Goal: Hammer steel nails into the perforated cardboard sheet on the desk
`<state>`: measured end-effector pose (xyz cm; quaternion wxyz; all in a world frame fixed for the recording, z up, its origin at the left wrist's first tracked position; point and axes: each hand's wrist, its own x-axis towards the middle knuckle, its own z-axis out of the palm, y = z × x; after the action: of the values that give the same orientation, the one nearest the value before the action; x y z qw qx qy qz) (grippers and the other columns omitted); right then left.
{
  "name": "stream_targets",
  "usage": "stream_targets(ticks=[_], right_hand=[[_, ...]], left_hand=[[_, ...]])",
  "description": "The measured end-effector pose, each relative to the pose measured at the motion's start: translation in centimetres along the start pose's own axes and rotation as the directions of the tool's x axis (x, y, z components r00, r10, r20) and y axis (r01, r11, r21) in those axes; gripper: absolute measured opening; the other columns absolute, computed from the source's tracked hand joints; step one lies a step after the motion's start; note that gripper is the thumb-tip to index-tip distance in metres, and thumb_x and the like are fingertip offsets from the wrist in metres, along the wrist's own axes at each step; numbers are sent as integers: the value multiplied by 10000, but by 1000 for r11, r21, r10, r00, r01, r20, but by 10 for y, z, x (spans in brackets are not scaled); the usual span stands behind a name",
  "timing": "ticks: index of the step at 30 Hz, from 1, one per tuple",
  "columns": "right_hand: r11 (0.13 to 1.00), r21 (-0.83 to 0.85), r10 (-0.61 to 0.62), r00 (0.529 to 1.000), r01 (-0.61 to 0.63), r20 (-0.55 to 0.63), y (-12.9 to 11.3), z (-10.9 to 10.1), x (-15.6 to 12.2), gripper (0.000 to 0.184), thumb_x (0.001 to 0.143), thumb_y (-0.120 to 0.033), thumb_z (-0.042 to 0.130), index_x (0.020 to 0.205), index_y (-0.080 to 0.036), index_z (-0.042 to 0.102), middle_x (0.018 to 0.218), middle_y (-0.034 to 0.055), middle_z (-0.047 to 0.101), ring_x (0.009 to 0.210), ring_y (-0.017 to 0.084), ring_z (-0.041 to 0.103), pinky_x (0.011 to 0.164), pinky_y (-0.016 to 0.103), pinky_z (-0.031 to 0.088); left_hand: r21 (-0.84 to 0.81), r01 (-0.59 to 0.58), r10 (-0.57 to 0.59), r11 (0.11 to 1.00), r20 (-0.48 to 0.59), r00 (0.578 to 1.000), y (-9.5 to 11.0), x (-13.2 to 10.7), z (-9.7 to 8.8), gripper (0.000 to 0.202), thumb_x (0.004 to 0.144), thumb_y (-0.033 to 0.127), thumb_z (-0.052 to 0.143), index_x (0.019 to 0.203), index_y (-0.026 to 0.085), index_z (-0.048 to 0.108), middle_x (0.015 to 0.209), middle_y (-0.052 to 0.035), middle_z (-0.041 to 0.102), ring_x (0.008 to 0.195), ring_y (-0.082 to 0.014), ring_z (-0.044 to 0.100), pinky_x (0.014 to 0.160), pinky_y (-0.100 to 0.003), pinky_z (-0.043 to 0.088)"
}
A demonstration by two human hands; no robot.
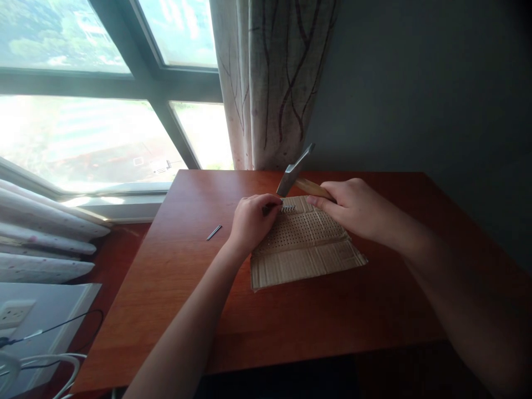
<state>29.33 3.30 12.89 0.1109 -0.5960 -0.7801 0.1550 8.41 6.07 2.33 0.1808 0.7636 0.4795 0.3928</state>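
My right hand [344, 205] is wrapped round the wooden handle of a hammer [291, 173]. The metal head slants down, its lower face just above the fingertips of my left hand [253, 219]. Those fingers are pinched on a nail [281, 201], mostly hidden by the fingers and very small in view. Under both hands lies a piece of corrugated cardboard [307, 260], dotted with many small holes in rows. A short row of nails [288, 209] stands in it near its far edge, beside my left fingertips.
Several loose nails [214, 232] lie together on the reddish-brown table [174, 299], left of my left hand. Behind the table hang a patterned curtain [282, 83] and a grey wall [415, 88]. A bright window [83, 133] is at left; cables [50, 360] run below it.
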Motion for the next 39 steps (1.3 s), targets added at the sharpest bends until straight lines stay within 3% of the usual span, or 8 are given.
stream_targets(ticks=[4, 13, 18, 23, 28, 34, 39], right_hand=[[1000, -8, 15, 999, -15, 47, 2, 7, 1, 411, 953, -464, 554, 635, -216, 470, 602, 2, 544, 550, 132, 461, 551, 308, 267], [999, 43, 7, 999, -8, 38, 7, 5, -3, 412, 957, -482, 542, 651, -210, 502, 617, 2, 577, 548, 130, 494, 546, 302, 281], [998, 61, 20, 999, -22, 31, 11, 4, -7, 398, 956, -473, 546, 657, -213, 504, 616, -3, 576, 555, 133, 506, 550, 301, 294], [997, 82, 12, 1000, -14, 23, 15, 5, -12, 401, 956, -462, 543, 644, -216, 491, 591, -14, 544, 532, 123, 463, 534, 295, 288], [995, 91, 26, 999, -29, 37, 14, 4, -12, 403, 960, -469, 540, 649, -218, 494, 586, -21, 528, 532, 121, 457, 531, 298, 283], [996, 88, -10, 999, 13, -33, 5, 3, -7, 417, 958, -448, 549, 628, -223, 431, 579, -18, 511, 526, 122, 433, 532, 303, 270], [997, 76, -10, 999, 6, 48, 6, 17, -1, 396, 970, -451, 538, 656, -217, 478, 595, -19, 543, 545, 127, 479, 549, 297, 285]], left_hand=[[32, 8, -9, 999, 25, 1000, 0, 0, 0, 111, 845, 170, 665, 886, 223, 755, 851, -18, 780, 771, -196, 721, 735, -307, 533], [13, -30, 29, 999, 49, 998, -3, 0, -3, 116, 850, 195, 665, 937, 230, 734, 895, -23, 770, 823, -197, 705, 771, -330, 534], [163, -68, 66, 984, 19, 998, 4, -10, -12, 188, 847, 261, 698, 1033, 265, 724, 1169, -54, 723, 1130, -277, 633, 1001, -480, 485], [192, -5, -5, 981, 52, 999, 6, -28, -13, 313, 830, 355, 738, 1135, 293, 708, 1456, -81, 530, 1373, -337, 451, 1115, -564, 407], [100, 67, -74, 993, 72, 995, 1, -33, -8, 316, 832, 365, 742, 1137, 286, 718, 1428, -90, 539, 1356, -312, 473, 1132, -531, 418], [89, 63, -67, 994, 40, 997, 1, -33, -7, 311, 820, 363, 754, 1122, 290, 733, 1399, -82, 562, 1347, -322, 476, 1137, -544, 420], [83, 64, -67, 994, 29, 997, -1, -35, -5, 328, 813, 369, 762, 1131, 299, 735, 1388, -77, 570, 1350, -321, 473, 1147, -538, 418]])
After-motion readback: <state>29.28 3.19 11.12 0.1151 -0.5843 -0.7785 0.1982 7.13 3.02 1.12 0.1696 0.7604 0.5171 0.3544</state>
